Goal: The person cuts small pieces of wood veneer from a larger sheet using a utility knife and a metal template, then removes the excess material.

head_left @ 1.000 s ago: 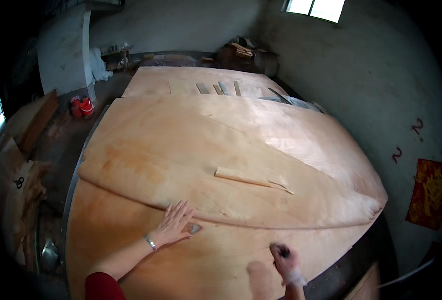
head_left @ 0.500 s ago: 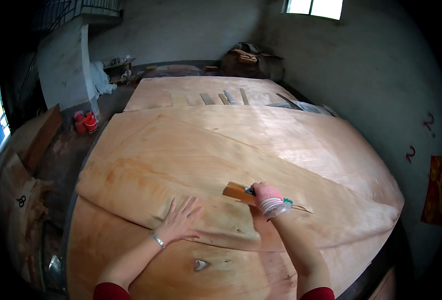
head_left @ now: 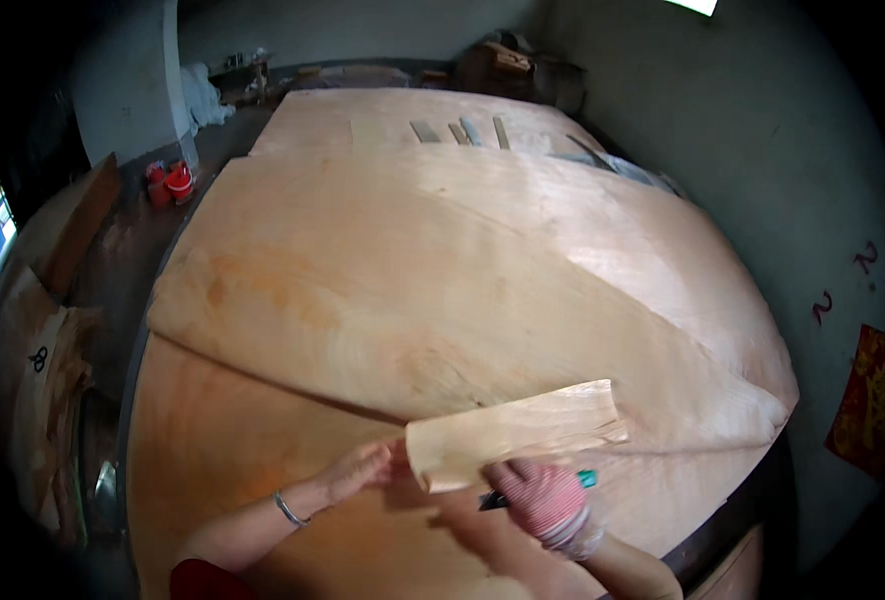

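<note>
A pale strip of wood veneer [head_left: 518, 425], ragged along its right end, is lifted above the large veneer sheet [head_left: 363, 290]. My right hand [head_left: 543, 500], in a pink-and-white striped glove, is closed around a utility knife [head_left: 588, 479] with a green end and a dark tip. Its fingers also overlap the strip's lower edge. At the strip's left end is my bare left hand [head_left: 363, 470], with a silvery bracelet on the wrist. Those fingers are blurred and partly in shadow, so their grip on the strip is unclear.
Several narrow slats [head_left: 426, 131] lie on the far sheets. Red buckets [head_left: 179, 182] stand on the floor at left, beyond stacked veneer with scissors [head_left: 38, 358] on it. A wall [head_left: 763, 130] runs along the right. Wrapped material [head_left: 503, 70] is piled at the back.
The strip has come up off the sheet, together with my right hand and the knife, toward me. My left hand has left its flat rest on the sheet and moved to the strip's end.
</note>
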A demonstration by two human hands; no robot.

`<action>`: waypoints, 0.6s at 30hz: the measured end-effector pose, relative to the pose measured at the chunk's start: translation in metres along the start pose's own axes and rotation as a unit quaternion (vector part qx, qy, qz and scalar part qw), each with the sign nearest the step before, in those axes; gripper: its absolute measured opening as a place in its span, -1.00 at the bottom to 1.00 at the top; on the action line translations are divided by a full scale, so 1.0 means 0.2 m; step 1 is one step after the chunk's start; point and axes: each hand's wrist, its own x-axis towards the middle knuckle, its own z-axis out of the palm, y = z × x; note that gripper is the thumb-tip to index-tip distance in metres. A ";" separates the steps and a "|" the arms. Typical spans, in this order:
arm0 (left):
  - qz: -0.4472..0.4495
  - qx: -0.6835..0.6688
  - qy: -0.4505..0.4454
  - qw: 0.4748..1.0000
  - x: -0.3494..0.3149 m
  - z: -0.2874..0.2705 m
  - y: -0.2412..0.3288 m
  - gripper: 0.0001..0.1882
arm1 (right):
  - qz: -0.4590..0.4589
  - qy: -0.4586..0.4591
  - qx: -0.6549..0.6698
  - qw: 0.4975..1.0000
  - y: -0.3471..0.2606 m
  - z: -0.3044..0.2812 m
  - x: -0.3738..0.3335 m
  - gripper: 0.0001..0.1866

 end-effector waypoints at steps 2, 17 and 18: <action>-0.080 -0.083 0.001 0.993 -0.14 0.09 -0.08 -0.35 | -0.018 -0.098 0.073 0.992 -0.11 0.17 -0.11 -0.60; 0.048 0.322 0.183 0.928 -0.62 -0.11 -0.22 -0.90 | 0.344 0.067 0.188 0.917 0.28 0.32 -0.27 -0.57; 0.039 0.333 0.187 0.923 -0.66 -0.12 -0.18 -0.90 | 0.349 0.075 0.227 0.906 0.33 0.41 -0.28 -0.53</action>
